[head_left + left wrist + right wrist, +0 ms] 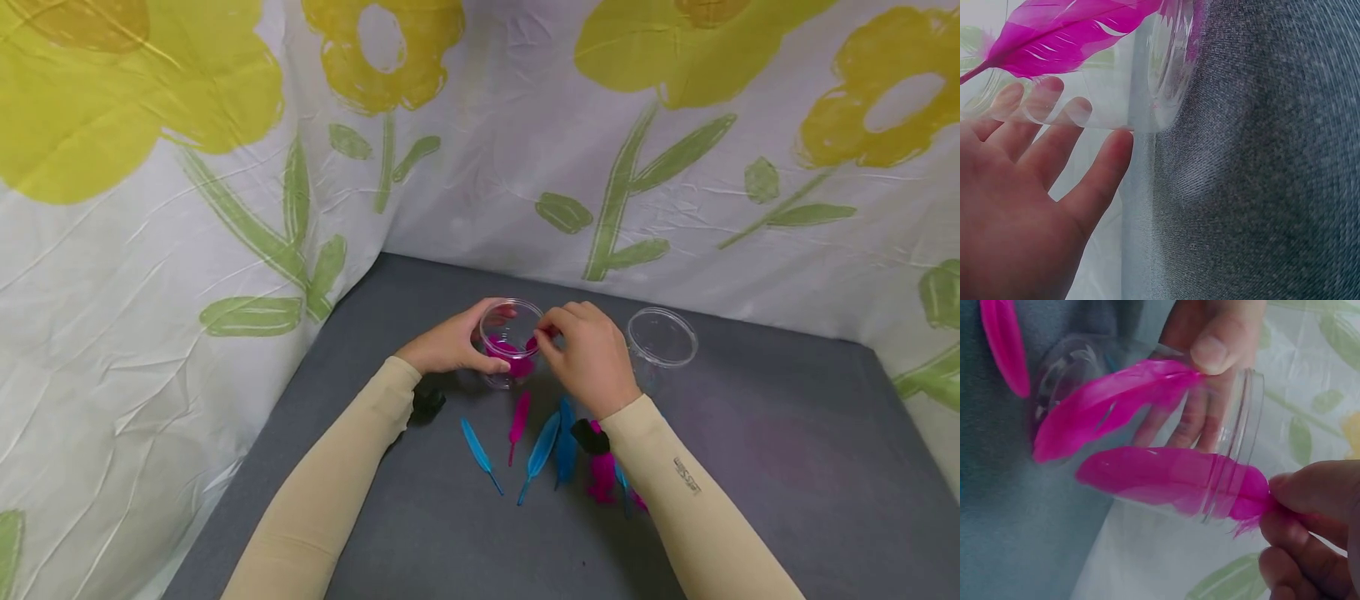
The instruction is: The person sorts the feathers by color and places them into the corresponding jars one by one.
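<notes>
My left hand [453, 337] grips a clear plastic jar [495, 333], thumb on the near side and fingers behind it. In the right wrist view the thumb lies across the wall close to the rim. Inside rests one pink feather [1107, 412], seen through the plastic. A second pink feather [1166, 478] reaches through the mouth, most of its vane within the jar. Thumb and forefinger of my right hand [596, 354] pinch its end just outside the rim.
Another clear round container [662, 337] stands to the right, partly behind my right hand. Nearer me on the grey table [450, 533] lie a pink feather [519, 421], several blue feathers [542, 446] and more pink ones [602, 477] beside the right sleeve. A flowered cloth [480, 167] hangs behind.
</notes>
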Demonstrator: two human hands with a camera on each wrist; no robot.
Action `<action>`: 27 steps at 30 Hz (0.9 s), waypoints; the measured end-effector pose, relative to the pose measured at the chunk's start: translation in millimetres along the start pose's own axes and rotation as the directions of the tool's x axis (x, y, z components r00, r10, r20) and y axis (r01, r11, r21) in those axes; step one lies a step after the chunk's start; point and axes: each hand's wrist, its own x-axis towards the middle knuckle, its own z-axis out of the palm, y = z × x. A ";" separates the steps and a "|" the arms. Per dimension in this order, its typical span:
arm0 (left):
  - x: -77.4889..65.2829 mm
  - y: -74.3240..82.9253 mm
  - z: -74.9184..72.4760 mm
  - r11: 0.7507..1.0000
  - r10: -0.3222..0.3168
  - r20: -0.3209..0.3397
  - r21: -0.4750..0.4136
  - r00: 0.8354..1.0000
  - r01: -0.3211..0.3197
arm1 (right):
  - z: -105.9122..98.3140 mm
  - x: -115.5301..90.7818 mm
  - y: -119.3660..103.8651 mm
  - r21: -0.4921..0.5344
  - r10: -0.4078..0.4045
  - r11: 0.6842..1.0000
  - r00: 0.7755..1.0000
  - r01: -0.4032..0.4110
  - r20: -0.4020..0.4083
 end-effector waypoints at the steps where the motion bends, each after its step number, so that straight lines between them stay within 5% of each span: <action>1: -0.3 -0.4 -0.3 1.000 -0.001 0.001 0.003 1.000 0.001 | 1.0 2.2 -0.9 -0.001 -0.007 1.000 1.000 0.007 -0.009; 6: -1.0 0.3 -1.3 1.000 -0.001 -0.002 0.009 1.000 0.001 | 9.1 12.2 -3.7 0.009 -0.012 1.000 0.999 0.013 -0.048; 15: -1.5 0.5 -0.4 1.000 -0.022 0.002 0.021 1.000 0.022 | 28.4 15.6 -0.8 0.008 0.016 1.000 1.000 -0.016 0.004; 27: -3.8 2.9 -2.1 0.998 -0.003 -0.014 0.065 1.000 0.004 | 22.2 11.1 -3.3 0.034 -0.032 0.999 0.999 0.034 -0.037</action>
